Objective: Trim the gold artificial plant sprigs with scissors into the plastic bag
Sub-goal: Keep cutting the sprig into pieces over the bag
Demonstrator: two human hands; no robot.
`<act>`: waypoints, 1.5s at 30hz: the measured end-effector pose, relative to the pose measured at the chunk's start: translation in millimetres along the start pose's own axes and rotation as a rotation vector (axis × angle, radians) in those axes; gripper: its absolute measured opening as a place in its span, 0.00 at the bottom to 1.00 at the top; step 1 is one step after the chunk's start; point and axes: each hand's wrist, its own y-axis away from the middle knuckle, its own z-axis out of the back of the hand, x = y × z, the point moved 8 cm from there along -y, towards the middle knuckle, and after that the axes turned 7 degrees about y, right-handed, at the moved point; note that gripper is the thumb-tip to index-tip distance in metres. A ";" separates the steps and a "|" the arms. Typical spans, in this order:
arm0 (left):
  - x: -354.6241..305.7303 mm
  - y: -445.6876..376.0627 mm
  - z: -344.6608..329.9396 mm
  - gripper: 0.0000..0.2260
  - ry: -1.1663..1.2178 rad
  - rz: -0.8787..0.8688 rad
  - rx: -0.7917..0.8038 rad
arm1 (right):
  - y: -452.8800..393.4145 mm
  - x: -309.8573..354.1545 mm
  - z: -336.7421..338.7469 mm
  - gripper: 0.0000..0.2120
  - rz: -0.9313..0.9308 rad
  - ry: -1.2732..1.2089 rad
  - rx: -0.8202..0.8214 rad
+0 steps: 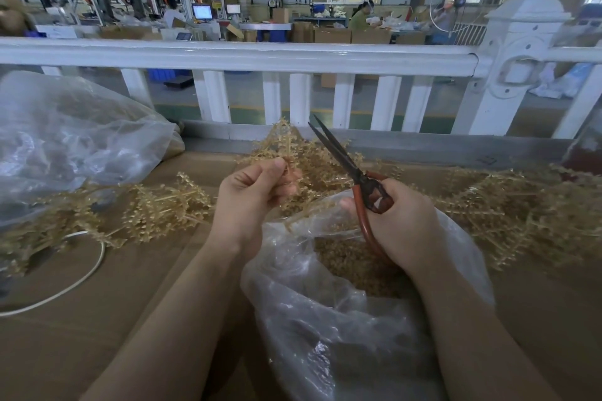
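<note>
So on the far left there was a big clear bag (75, 137) slumped on the counter (136, 296), looked like it had more gold stuff inside but it was too hazy to tell for sure. In front of it a loose heap of gold sprigs (163, 208) lay spread across the counter, with a white cable (81, 277) looping near the left edge, partly under the sprigs. Moving toward the middle, the left hand (250, 198) was curled around one gold sprig (286, 146), pinching its stem between thumb and fingers so the branchy top stuck up toward the far side. Right beside that, the scissors (345, 163) were pointed up and away with the dark blades parted a little, tips just right of the held sprig and not quite touching it as far as I could tell. The right hand (400, 225) was gripping the red-orange handles, fingers wrapped through the loops. Both hands sat over the open mouth of the plastic bag (325, 329), which sat at the near edge of the counter and already had a pile of gold trimmed bits (345, 264) in it. Further right, another big pile of sprigs (521, 215) covered the counter. Behind everything ran a white railing (260, 55) along the far side.
</note>
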 end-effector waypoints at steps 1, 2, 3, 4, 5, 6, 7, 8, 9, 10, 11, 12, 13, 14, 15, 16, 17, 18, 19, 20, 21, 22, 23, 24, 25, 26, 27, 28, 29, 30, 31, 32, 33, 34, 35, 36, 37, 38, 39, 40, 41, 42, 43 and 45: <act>-0.3 0.3 -1.9 0.09 -0.005 -0.002 0.020 | -0.5 -0.7 0.0 0.26 -0.004 -0.018 0.001; 0.2 0.8 -3.8 0.09 -0.011 0.002 0.041 | -1.3 -1.5 0.3 0.29 -0.005 -0.039 -0.001; 2.0 1.2 -6.1 0.08 -0.019 0.017 0.067 | -2.1 -2.3 0.1 0.29 -0.007 -0.068 0.006; 4.5 1.8 -9.3 0.08 -0.032 0.039 0.106 | -3.5 -3.2 -1.3 0.25 -0.013 -0.114 0.023; 7.2 2.8 -13.7 0.08 -0.062 0.062 0.158 | -5.0 -4.7 -3.2 0.19 -0.023 -0.170 0.044; 9.8 4.3 -18.6 0.07 -0.112 0.076 0.218 | -6.1 -5.1 -4.8 0.13 -0.034 -0.233 0.063; 12.2 6.2 -23.9 0.08 -0.177 0.079 0.279 | -6.5 -4.8 -5.9 0.09 -0.045 -0.286 0.081; 14.3 8.4 -28.2 0.10 -0.247 0.074 0.329 | -6.9 -4.5 -6.9 0.08 -0.054 -0.332 0.100; 15.7 10.1 -31.7 0.10 -0.314 0.066 0.362 | -6.9 -4.1 -7.3 0.08 -0.067 -0.383 0.118; 17.1 11.5 -33.8 0.09 -0.375 0.057 0.380 | -6.0 -3.2 -7.2 0.08 -0.076 -0.451 0.135; 18.6 12.1 -34.9 0.09 -0.427 0.049 0.390 | -5.1 -1.9 -6.2 0.08 -0.078 -0.507 0.149; 20.6 12.2 -35.3 0.09 -0.468 0.046 0.397 | -4.9 -1.7 -5.7 0.08 -0.073 -0.545 0.161; 22.6 12.6 -35.9 0.09 -0.495 0.046 0.407 | -4.3 -0.3 -5.7 0.08 -0.063 -0.550 0.178; 23.9 13.2 -36.9 0.10 -0.514 0.044 0.423 | -4.1 0.8 -6.2 0.08 -0.055 -0.534 0.196; 24.5 14.2 -38.2 0.09 -0.524 0.038 0.442 | -4.1 2.2 -7.2 0.07 -0.051 -0.493 0.215; 24.6 14.8 -38.9 0.08 -0.522 0.031 0.457 | -4.9 2.7 -10.1 0.06 -0.053 -0.447 0.234; 24.3 14.8 -39.2 0.07 -0.508 0.025 0.466 | -5.5 2.9 -13.7 0.05 -0.063 -0.398 0.263; 23.5 14.7 -39.0 0.06 -0.485 0.023 0.470 | -5.7 3.0 -17.2 0.05 -0.078 -0.370 0.295; 22.4 14.3 -38.5 0.06 -0.459 0.020 0.471 | -5.7 3.4 -20.0 0.04 -0.083 -0.358 0.323; 21.2 13.8 -37.8 0.08 -0.433 0.017 0.470 | -4.8 5.9 -21.8 0.02 -0.072 -0.358 0.352; 20.1 13.6 -37.3 0.10 -0.404 0.017 0.469 | -3.8 8.9 -22.1 0.06 -0.050 -0.367 0.379; 19.5 13.2 -36.5 0.11 -0.374 0.017 0.466 | -3.0 9.7 -22.2 0.12 -0.036 -0.375 0.399; 18.8 13.1 -35.8 0.11 -0.345 0.016 0.461 | -2.2 9.7 -22.3 0.15 -0.035 -0.377 0.408; 18.6 12.6 -34.8 0.12 -0.321 0.017 0.452 | -1.8 9.4 -21.7 0.15 -0.023 -0.369 0.405; 19.1 12.1 -33.6 0.13 -0.296 0.023 0.441 | -1.1 9.9 -21.5 0.13 -0.018 -0.366 0.401; 19.8 11.4 -32.6 0.15 -0.266 0.034 0.433 | -0.8 9.2 -21.3 0.07 -0.027 -0.392 0.392; 21.2 10.8 -31.7 0.16 -0.232 0.054 0.427 | -0.7 8.7 -20.7 0.02 -0.052 -0.455 0.380; 23.1 10.1 -31.2 0.16 -0.200 0.082 0.424 | -1.2 7.4 -20.2 0.04 -0.062 -0.513 0.367; 25.2 10.1 -30.9 0.17 -0.179 0.115 0.420 | -2.0 6.2 -18.3 0.07 -0.070 -0.558 0.341; 27.5 10.4 -30.8 0.17 -0.175 0.144 0.415 | -3.1 4.9 -15.4 0.07 -0.063 -0.585 0.307; 29.9 11.0 -30.7 0.17 -0.184 0.163 0.410 | -2.4 6.6 -11.1 0.07 -0.058 -0.616 0.280; 31.4 11.6 -31.1 0.16 -0.199 0.171 0.409 | -2.2 7.6 -8.5 0.06 -0.043 -0.644 0.267; 31.8 12.6 -32.6 0.14 -0.207 0.170 0.416 | -1.9 8.5 -6.7 0.06 -0.042 -0.661 0.257; 31.4 13.7 -34.7 0.12 -0.207 0.162 0.426 | -2.0 8.8 -5.8 0.06 -0.033 -0.656 0.251; 30.7 14.6 -36.8 0.12 -0.197 0.151 0.432 | -1.6 10.5 -5.2 0.06 -0.029 -0.644 0.251; 29.5 15.3 -38.8 0.11 -0.180 0.142 0.434 | -1.5 10.9 -5.9 0.06 -0.021 -0.635 0.257; 28.5 16.3 -40.5 0.11 -0.161 0.135 0.435 | -1.3 12.3 -7.0 0.06 -0.020 -0.635 0.271; 28.4 16.8 -42.2 0.11 -0.144 0.129 0.437 | -1.2 13.2 -8.2 0.06 -0.017 -0.631 0.283; 28.6 17.5 -43.2 0.10 -0.133 0.123 0.439 | -1.0 13.7 -8.7 0.07 -0.021 -0.612 0.288; 28.6 18.3 -44.3 0.09 -0.126 0.116 0.436 | -1.3 12.9 -8.7 0.07 -0.021 -0.582 0.284; 28.4 18.8 -44.8 0.07 -0.125 0.107 0.426 | -1.3 12.6 -8.3 0.07 -0.021 -0.557 0.279; 27.9 18.8 -45.3 0.05 -0.123 0.090 0.416 | -1.4 12.4 -8.1 0.07 -0.016 -0.549 0.275; 27.1 18.9 -45.9 0.04 -0.117 0.067 0.412 | -1.0 13.1 -7.5 0.06 -0.010 -0.550 0.271; 21.1 20.9 -50.5 0.05 -0.107 0.002 0.423 | -1.1 14.5 -7.3 0.04 0.005 -0.536 0.265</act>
